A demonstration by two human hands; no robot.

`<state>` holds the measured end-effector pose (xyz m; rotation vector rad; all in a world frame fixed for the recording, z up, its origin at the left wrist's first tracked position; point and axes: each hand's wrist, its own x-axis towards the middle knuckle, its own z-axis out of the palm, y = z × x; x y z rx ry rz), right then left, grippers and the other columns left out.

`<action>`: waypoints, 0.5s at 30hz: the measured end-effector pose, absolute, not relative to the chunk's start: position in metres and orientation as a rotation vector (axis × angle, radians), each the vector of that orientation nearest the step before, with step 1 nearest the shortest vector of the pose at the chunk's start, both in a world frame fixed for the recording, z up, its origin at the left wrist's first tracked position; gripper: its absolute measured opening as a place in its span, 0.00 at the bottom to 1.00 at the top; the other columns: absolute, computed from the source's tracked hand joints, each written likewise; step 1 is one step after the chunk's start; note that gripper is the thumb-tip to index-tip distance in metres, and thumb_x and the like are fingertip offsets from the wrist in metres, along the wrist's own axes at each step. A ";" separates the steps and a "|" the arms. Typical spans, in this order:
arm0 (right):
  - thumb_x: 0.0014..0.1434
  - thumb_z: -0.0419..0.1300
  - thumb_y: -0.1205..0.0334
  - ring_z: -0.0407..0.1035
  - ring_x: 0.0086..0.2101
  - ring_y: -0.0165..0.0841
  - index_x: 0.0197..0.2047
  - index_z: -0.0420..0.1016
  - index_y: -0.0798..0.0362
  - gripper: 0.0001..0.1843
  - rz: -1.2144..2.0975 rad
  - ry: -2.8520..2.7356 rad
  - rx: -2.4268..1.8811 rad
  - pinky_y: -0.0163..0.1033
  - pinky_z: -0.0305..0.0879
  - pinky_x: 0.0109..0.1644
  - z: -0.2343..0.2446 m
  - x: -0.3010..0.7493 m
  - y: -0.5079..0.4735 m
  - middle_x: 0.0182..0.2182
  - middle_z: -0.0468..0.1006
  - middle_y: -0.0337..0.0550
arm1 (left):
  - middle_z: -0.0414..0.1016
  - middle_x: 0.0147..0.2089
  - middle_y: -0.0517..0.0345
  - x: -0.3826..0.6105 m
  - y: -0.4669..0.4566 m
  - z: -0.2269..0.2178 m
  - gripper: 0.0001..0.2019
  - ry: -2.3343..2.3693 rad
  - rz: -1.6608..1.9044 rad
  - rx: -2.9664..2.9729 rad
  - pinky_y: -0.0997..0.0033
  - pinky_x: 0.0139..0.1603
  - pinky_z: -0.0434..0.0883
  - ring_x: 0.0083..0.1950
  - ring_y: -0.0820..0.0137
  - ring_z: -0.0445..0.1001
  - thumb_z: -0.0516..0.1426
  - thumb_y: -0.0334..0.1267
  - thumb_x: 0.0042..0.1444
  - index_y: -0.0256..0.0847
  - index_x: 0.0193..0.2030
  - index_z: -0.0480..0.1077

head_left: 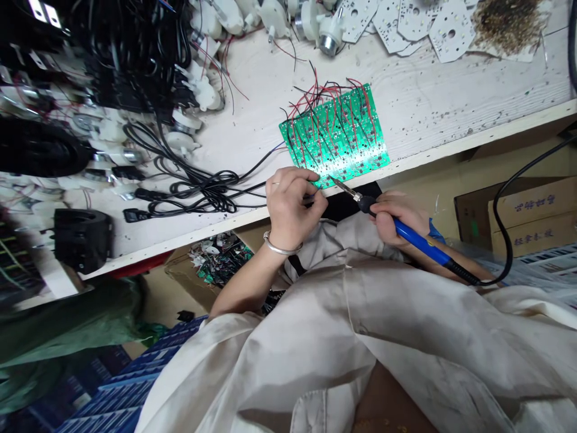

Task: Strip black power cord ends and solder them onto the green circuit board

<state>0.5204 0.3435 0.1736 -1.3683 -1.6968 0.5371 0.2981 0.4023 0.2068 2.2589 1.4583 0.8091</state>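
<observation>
A green circuit board panel [336, 135] with many red and black wires soldered to it lies near the front edge of the white workbench [428, 102]. My right hand [396, 219] grips a blue-handled soldering iron [415, 237]; its metal tip touches the board's front edge. My left hand [291, 201], with a ring and a silver bangle, is closed in a pinch at the board's front left corner, holding something thin that I cannot make out.
Black power cords [198, 186] and white small motors [202, 90] crowd the left of the bench. White round LED boards [419, 21] lie at the back. Cardboard boxes [527, 213] stand at the right, blue crates [135, 379] lower left. A cream coat covers my lap.
</observation>
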 end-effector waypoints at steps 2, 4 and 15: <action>0.66 0.52 0.42 0.73 0.25 0.35 0.31 0.72 0.43 0.19 0.494 -1.685 -1.344 0.47 0.77 0.34 0.176 0.517 0.342 0.19 0.74 0.38 | 0.81 0.41 0.58 0.298 0.402 0.207 0.09 1.472 0.785 2.265 0.55 0.53 0.70 0.48 0.62 0.77 0.58 0.31 0.55 0.45 0.27 0.63; 0.67 0.51 0.44 0.73 0.25 0.34 0.34 0.73 0.43 0.18 0.470 -1.656 -1.321 0.46 0.77 0.33 0.178 0.513 0.341 0.19 0.74 0.38 | 0.81 0.42 0.58 0.298 0.402 0.207 0.09 1.485 0.745 2.269 0.55 0.53 0.70 0.49 0.62 0.77 0.58 0.31 0.55 0.45 0.27 0.63; 0.67 0.53 0.44 0.72 0.25 0.34 0.38 0.74 0.40 0.14 0.597 -1.635 -1.301 0.46 0.76 0.35 0.176 0.520 0.342 0.21 0.76 0.38 | 0.82 0.41 0.58 0.296 0.404 0.207 0.08 1.416 0.825 2.287 0.58 0.50 0.72 0.47 0.63 0.78 0.59 0.29 0.54 0.44 0.28 0.66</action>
